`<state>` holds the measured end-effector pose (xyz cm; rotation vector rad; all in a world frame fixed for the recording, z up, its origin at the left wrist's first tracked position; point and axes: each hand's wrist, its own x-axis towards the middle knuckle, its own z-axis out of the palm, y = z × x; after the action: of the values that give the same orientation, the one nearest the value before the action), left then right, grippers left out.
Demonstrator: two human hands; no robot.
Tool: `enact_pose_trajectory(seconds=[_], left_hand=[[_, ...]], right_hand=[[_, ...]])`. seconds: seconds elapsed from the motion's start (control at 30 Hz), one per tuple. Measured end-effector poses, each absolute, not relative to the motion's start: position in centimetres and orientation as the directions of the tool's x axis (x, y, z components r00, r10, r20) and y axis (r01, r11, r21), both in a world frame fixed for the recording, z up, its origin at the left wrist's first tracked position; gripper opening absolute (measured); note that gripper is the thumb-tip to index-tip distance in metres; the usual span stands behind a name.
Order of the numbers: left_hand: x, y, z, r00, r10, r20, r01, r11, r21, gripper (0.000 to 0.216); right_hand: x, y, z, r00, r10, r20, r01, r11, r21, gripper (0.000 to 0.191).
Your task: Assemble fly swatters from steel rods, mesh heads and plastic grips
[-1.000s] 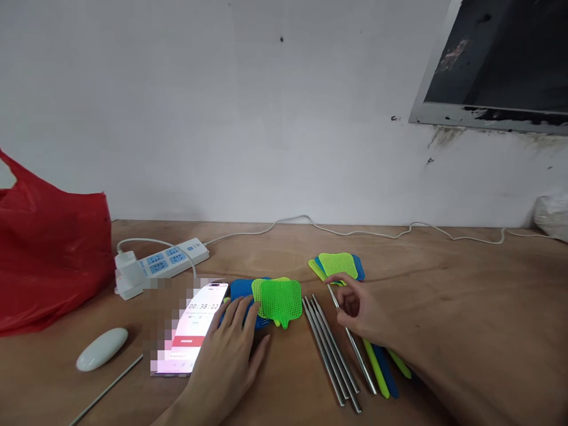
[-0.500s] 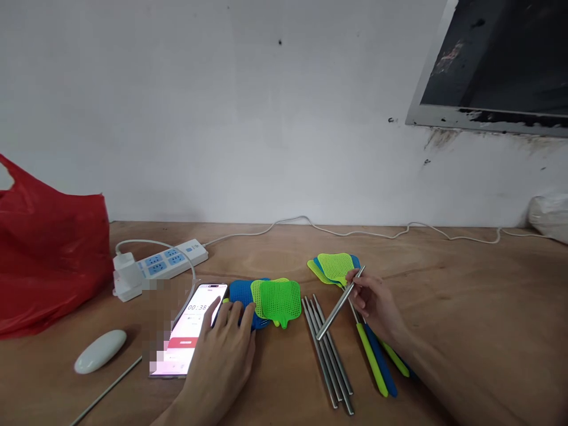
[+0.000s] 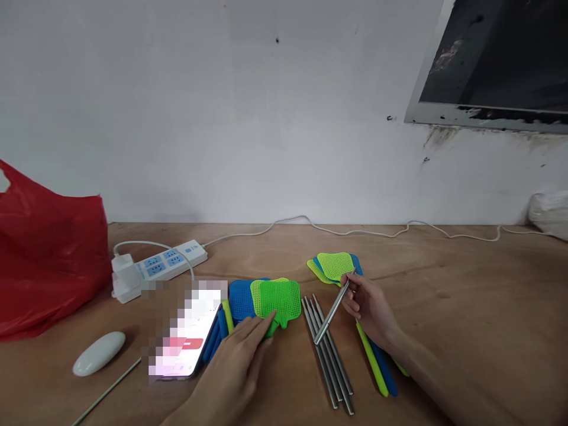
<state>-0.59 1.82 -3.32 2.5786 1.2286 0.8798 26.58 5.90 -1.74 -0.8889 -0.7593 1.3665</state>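
Note:
My left hand [image 3: 235, 364] is closed, with a bright green handle [image 3: 271, 329] just showing past its fingertips; most of that piece is hidden. Just beyond the fingers lie mesh fly swatter heads, a bright green one [image 3: 281, 299] on top, over lime and blue ones [image 3: 241, 299]. In my right hand [image 3: 366, 305] a metal rod [image 3: 331, 315] is pinched, its lower end slanting over several metal rods [image 3: 327, 355] on the table. Behind and under this hand lie fly swatters with lime heads [image 3: 336, 266] and lime and blue handles [image 3: 371, 361].
Left of my left hand are blue handles [image 3: 215, 337], a lime handle [image 3: 228, 316] and a lit phone [image 3: 189, 337]. Farther left stand a power strip [image 3: 171, 260], a white mouse [image 3: 100, 353] and a red plastic bag [image 3: 53, 254]. A white cable [image 3: 346, 232] runs along the wall.
My left hand has moved right, from the phone's edge toward the green swatter head, uncovering blue handles. A green handle now shows at its fingertips. The rod in my right hand has shifted slightly down.

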Motion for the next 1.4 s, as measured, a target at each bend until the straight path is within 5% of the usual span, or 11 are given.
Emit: enact_pose_trajectory(seconds=[0.17, 0.47, 1.0, 1.4], left_hand=[[0.5, 0.5, -2.3, 0.494, 0.796, 0.35, 0.512, -0.591, 0.624, 0.029], [0.9, -0.1, -2.0, 0.571, 0.815, 0.096, 0.44, -0.403, 0.802, 0.032], [1.0, -0.1, -1.4, 0.49, 0.872, -0.006, 0.523, -0.288, 0.802, 0.032], [0.9, -0.3, -2.7, 0.491, 0.867, 0.084, 0.493, -0.356, 0.794, 0.032]], right_hand=[[26.2, 5.6, -1.8, 0.072, 0.996, -0.05, -0.479, -0.009, -0.878, 0.03], [25.5, 5.1, -2.1, 0.023, 1.0, 0.009, -0.413, 0.018, -0.91, 0.035], [24.4, 3.5, -2.6, -0.149, 0.985, 0.083, -0.267, 0.041, -0.963, 0.033], [24.7, 4.0, -2.8, -0.3, 0.953, 0.037, -0.178, -0.018, -0.984, 0.035]])
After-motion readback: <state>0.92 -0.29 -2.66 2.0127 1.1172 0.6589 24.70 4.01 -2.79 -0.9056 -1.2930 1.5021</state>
